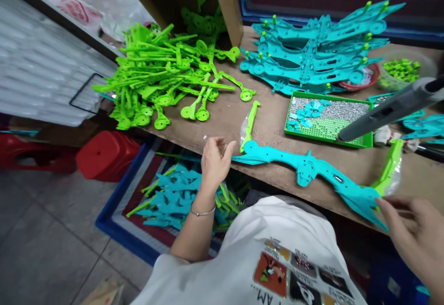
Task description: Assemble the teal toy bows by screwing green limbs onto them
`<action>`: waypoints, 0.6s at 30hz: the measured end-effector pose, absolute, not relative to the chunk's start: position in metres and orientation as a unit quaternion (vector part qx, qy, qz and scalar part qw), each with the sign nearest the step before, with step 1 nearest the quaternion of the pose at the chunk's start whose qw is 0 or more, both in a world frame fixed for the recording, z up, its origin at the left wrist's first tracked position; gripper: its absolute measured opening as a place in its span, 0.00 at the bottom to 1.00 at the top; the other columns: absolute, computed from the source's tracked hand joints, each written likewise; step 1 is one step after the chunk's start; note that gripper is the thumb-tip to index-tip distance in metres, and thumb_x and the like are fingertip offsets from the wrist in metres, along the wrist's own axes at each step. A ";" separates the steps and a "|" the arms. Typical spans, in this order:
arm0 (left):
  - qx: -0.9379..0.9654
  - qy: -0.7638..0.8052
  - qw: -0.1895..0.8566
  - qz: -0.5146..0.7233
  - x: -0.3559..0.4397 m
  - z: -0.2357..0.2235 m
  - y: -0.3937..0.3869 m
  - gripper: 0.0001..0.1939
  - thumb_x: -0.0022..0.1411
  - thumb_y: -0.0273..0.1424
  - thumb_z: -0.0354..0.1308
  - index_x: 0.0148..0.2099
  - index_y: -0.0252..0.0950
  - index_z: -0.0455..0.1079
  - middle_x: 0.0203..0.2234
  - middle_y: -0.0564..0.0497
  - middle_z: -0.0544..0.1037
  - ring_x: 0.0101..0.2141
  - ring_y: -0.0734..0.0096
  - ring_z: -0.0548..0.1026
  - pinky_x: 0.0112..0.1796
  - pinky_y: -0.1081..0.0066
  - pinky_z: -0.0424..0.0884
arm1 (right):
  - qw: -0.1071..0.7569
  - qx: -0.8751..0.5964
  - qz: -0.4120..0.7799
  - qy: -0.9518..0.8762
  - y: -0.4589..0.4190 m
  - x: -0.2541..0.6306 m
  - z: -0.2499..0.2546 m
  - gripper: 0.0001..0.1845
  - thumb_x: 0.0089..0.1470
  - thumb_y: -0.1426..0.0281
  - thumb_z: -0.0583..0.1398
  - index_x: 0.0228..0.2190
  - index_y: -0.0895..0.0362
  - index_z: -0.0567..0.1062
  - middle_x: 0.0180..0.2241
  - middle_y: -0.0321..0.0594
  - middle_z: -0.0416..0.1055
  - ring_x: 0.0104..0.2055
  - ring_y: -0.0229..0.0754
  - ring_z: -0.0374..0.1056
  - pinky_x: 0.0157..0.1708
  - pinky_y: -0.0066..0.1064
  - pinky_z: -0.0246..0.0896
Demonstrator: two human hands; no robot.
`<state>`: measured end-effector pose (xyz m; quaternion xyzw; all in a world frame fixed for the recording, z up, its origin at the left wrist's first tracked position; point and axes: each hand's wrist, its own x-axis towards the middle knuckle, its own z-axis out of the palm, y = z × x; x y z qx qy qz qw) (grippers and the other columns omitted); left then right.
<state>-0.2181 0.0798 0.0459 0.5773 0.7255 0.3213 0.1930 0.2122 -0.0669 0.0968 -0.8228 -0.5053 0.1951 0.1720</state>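
A blue toy bow body (307,168) lies along the front edge of the bench. Bright green limb pieces, partly in clear film, stand by its ends: a left limb piece (249,129) and a right limb piece (387,168). My left hand (215,161) is over the bow's left tip, fingers bent and thumb apart; the tip runs out of sight behind it. At the right end, the thumb of my right hand (414,231) touches the blue tip, with its fingers spread a little beyond. No grip by either hand shows.
Piled green parts (163,73) cover the bench's left. Stacked blue bow bodies (308,59) lie at the back. A green tray (329,136) holds screws and blue pieces, beneath a grey tool (388,110). Below sits a crate of parts (173,198); a red stool (107,154) stands left.
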 end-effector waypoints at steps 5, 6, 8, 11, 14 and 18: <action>0.508 0.662 0.438 0.334 -0.223 0.022 0.096 0.34 0.58 0.50 0.67 0.57 0.33 0.66 0.39 0.46 0.81 0.36 0.65 0.80 0.40 0.67 0.75 | 0.195 -0.647 0.248 -0.694 0.042 0.099 0.096 0.18 0.67 0.57 0.50 0.41 0.54 0.74 0.41 0.49 0.77 0.44 0.53 0.74 0.45 0.43 0.65; 0.501 0.655 0.457 0.332 -0.222 0.020 0.099 0.37 0.54 0.49 0.71 0.57 0.32 0.65 0.39 0.46 0.81 0.35 0.66 0.80 0.38 0.68 0.74 | 0.175 -0.640 0.239 -0.709 0.061 0.077 0.090 0.19 0.68 0.59 0.49 0.42 0.56 0.74 0.41 0.50 0.77 0.45 0.52 0.74 0.46 0.41 0.65; 0.491 0.650 0.482 0.322 -0.220 0.018 0.106 0.41 0.47 0.46 0.76 0.56 0.31 0.67 0.37 0.47 0.81 0.34 0.67 0.79 0.36 0.70 0.74 | 0.087 -0.654 0.226 -0.717 0.089 0.041 0.079 0.22 0.69 0.59 0.47 0.44 0.59 0.74 0.44 0.53 0.77 0.47 0.53 0.74 0.45 0.40 0.65; 0.468 0.623 0.542 0.314 -0.217 0.020 0.110 0.40 0.43 0.42 0.79 0.54 0.30 0.69 0.34 0.48 0.81 0.34 0.67 0.79 0.34 0.70 0.74 | -0.038 -0.669 0.221 -0.709 0.100 0.012 0.068 0.30 0.70 0.54 0.42 0.46 0.60 0.76 0.43 0.59 0.79 0.46 0.59 0.77 0.43 0.43 0.66; 0.458 0.568 0.621 0.287 -0.209 0.027 0.108 0.32 0.43 0.42 0.79 0.47 0.30 0.74 0.32 0.49 0.81 0.32 0.69 0.78 0.34 0.70 0.75 | -0.082 -0.685 0.213 -0.692 0.089 0.012 0.065 0.39 0.70 0.50 0.37 0.43 0.59 0.80 0.42 0.61 0.80 0.46 0.64 0.78 0.44 0.48 0.68; 0.412 0.488 0.717 0.279 -0.187 0.035 0.103 0.26 0.46 0.40 0.77 0.43 0.32 0.75 0.33 0.49 0.82 0.32 0.70 0.79 0.36 0.69 0.76 | -0.095 -0.710 0.202 -0.667 0.074 0.032 0.068 0.41 0.70 0.50 0.36 0.42 0.59 0.82 0.41 0.63 0.80 0.46 0.65 0.79 0.45 0.51 0.68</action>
